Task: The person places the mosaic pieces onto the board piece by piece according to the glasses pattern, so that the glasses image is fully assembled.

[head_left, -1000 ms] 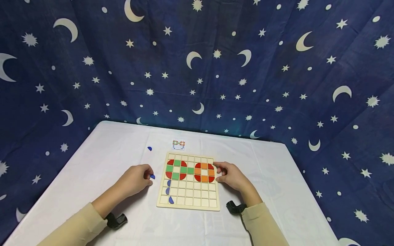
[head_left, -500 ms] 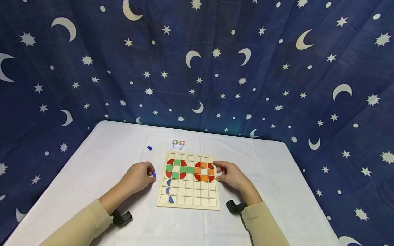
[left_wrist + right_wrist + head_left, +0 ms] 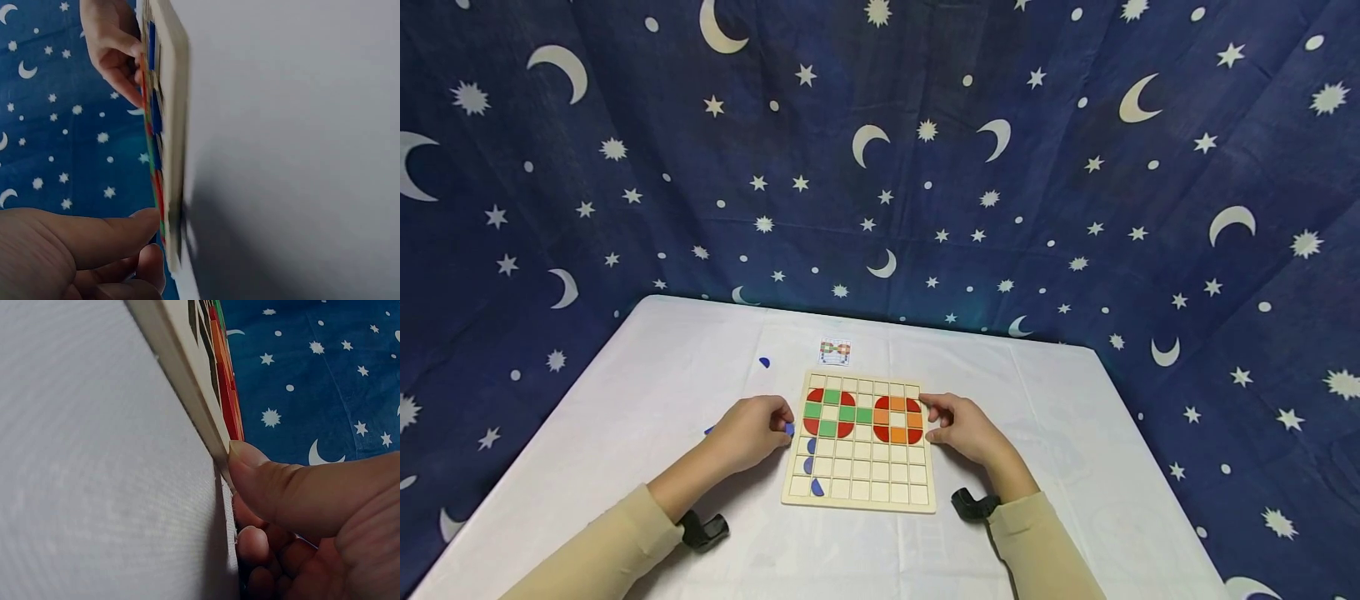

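My left hand (image 3: 747,431) pinches a blue half-round tile (image 3: 789,428) just at the left edge of the wooden grid board (image 3: 880,472). In the left wrist view that tile is mostly hidden behind the thumb and fingers. Red, green and orange tiles form two rings on the board's upper rows, joined by a green square (image 3: 864,416). Down the left side lie three blue half-round tiles, the lowest (image 3: 817,487) tilted. My right hand (image 3: 961,427) touches the board's right edge with thumb and forefinger; the right wrist view shows the thumb (image 3: 269,487) against that edge.
A small pattern card (image 3: 835,352) lies behind the board. One loose blue tile (image 3: 764,362) sits left of the card, and another (image 3: 708,430) peeks out beside the left wrist. White cloth (image 3: 1075,433) covers the table, with a starry curtain (image 3: 880,167) behind.
My left hand has moved right with the blue half-round tile, up to the board's left edge. A loose blue tile has come into sight behind it. The right hand has stayed put.
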`<state>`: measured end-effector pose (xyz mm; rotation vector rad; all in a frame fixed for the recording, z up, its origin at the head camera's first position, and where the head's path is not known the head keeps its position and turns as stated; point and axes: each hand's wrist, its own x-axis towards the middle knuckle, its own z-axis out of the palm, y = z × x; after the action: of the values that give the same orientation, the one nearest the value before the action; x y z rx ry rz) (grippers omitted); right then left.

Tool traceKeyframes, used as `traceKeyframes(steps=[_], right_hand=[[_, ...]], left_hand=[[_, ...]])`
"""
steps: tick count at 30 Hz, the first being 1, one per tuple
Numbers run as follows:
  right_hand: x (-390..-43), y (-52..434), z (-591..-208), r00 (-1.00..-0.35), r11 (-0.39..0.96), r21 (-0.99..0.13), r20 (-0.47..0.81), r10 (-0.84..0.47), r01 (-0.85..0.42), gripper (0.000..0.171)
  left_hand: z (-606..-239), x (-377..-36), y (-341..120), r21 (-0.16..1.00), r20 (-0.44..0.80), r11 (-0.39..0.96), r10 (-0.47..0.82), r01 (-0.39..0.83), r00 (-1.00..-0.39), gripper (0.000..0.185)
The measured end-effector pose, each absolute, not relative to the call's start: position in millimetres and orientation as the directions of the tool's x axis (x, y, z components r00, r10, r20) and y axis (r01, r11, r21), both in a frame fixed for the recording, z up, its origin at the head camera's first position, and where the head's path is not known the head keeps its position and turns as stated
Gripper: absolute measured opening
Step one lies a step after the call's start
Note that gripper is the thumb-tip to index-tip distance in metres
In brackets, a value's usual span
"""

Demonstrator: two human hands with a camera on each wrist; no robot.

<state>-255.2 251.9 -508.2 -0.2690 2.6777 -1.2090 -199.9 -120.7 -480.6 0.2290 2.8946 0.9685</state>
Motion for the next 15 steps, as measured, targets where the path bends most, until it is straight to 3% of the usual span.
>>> traceKeyframes(steps=[7, 15], right_hand=[[-255.1, 251.5, -507.6, -0.964, 0.655, -0.751, -0.105, -0.245, -0.085, 0.066], [-255.4, 252.2, -507.2, -0.963, 0.658, -0.748, -0.106, -0.246, -0.086, 0.066]], left_hand=[[-469.6, -192.2, -92.8, 0.652, -0.037, 0.745, 0.214, 0.139, -0.976, 0.019], [-470.8, -187.8, -54.5, 0.668, 0.012, 0.698, 0.337, 0.258, -0.941, 0.016]])
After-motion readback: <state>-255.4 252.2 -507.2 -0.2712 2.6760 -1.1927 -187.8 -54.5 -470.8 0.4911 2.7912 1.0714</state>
